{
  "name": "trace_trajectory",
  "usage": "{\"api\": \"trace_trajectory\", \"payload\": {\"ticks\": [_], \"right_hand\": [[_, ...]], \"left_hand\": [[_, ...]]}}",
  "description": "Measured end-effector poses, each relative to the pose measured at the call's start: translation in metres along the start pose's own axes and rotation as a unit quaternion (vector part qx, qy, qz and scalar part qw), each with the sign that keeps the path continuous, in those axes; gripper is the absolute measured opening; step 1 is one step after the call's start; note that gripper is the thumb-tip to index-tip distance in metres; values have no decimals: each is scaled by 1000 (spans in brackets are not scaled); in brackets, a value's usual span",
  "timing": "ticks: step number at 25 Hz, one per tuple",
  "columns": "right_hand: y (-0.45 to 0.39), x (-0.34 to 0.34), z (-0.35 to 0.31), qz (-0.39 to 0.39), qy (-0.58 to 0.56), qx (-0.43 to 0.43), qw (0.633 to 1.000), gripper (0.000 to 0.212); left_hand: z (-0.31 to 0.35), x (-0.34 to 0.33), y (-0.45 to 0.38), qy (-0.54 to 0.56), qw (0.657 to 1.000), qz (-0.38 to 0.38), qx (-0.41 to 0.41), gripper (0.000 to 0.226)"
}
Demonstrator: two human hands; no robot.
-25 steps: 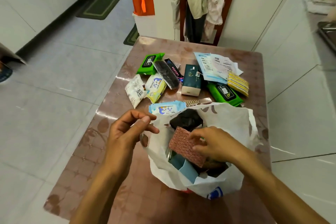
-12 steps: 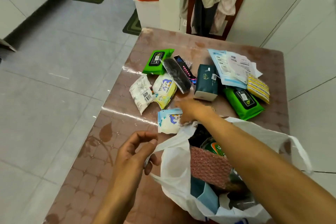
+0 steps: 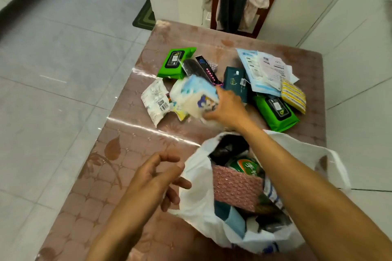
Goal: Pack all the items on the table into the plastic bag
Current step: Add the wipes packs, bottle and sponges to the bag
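Right-hand grip (image 3: pixel 228 110) is clamped on a pale blue-and-white tissue pack (image 3: pixel 196 99), lifted clear of the bench (image 3: pixel 131 154) and blurred by motion, above the middle of the pile. Left-hand grip (image 3: pixel 158 178) is apart, fingers loosely curled, its fingertips touching the left rim of the plastic bag (image 3: pixel 197 193).

That white bag is the largest thing and sits at the near right corner of the bench, mouth open. Inside it a pink textured box (image 3: pixel 235 189) stands on edge, with a green-and-orange packet (image 3: pixel 246 166) and something black (image 3: pixel 229 148) behind it; the rest of its contents cannot be made out.

Toward the far right corner lies a sheaf of papers (image 3: pixel 267 70). Just nearer, by the right edge, lies a green wipes pack (image 3: pixel 277 112), with a yellow striped sponge (image 3: pixel 293 95) touching its far end. A second green wipes pack (image 3: pixel 177 62) lies on the far left of the pile. A dark teal box (image 3: pixel 235 82) lies between the papers and the lifted pack. A white sachet (image 3: pixel 156 101) lies at the left of the pile, near the left edge. A black case (image 3: pixel 194 68) and a slim black strip with pink dots (image 3: pixel 209 71) lie side by side just right of the second wipes pack.
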State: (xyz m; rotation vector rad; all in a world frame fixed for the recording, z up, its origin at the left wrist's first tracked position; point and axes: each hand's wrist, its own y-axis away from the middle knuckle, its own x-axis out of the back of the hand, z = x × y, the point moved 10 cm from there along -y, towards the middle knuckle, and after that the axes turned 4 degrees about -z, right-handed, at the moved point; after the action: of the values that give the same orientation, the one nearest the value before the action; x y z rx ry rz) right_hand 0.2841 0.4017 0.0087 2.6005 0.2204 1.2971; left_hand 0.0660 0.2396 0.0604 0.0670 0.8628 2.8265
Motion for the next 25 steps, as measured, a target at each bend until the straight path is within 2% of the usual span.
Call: {"api": "trace_trajectory", "payload": {"ticks": [1,3,5,7,8,10,11,12,14,15,17,19,20,21,22,23,24,25], "right_hand": [[20,31,4,28,-116,-11,993,56],[72,75,15,44,-303,2,952,60],[131,101,26,38,-373,41,926,67],[172,100,35,-4,-373,54,926,77],[187,92,40,-35,-335,50,940,78],[202,57,49,-134,-134,34,981,78],[208,33,55,-199,6,27,980,76],[215,11,63,-256,127,20,958,73],[225,-14,78,-289,258,0,922,68],[228,-11,83,-260,274,-15,926,68],[237,17,84,-141,263,-19,954,72],[255,67,68,38,235,42,970,72],[269,97,63,151,231,61,959,74],[285,125,68,249,239,40,938,78],[297,144,82,300,236,-25,924,81],[302,154,104,294,185,-99,932,80],[304,151,127,246,57,-164,954,71],[302,135,135,172,-135,-185,958,52]], "left_hand": [[6,-4,5,40,999,3,-20,13],[27,-10,19,108,989,22,-94,11],[46,-31,35,133,978,8,-160,14],[58,-52,42,148,969,-17,-199,17],[63,-62,48,149,965,-27,-212,17],[69,-75,59,137,962,-40,-235,18],[69,-79,66,121,962,-42,-240,18],[67,-82,72,104,964,-43,-240,17],[57,-86,81,78,969,-45,-231,17],[50,-86,84,68,970,-45,-227,16],[41,-83,90,58,973,-34,-222,14],[32,-76,92,72,975,-16,-210,16],[31,-74,92,79,975,-7,-210,18],[32,-73,93,82,974,0,-211,19],[32,-74,93,82,974,6,-210,20],[32,-76,94,78,975,10,-208,21],[34,-80,94,68,976,13,-206,23],[37,-84,93,53,978,13,-202,23]]}}
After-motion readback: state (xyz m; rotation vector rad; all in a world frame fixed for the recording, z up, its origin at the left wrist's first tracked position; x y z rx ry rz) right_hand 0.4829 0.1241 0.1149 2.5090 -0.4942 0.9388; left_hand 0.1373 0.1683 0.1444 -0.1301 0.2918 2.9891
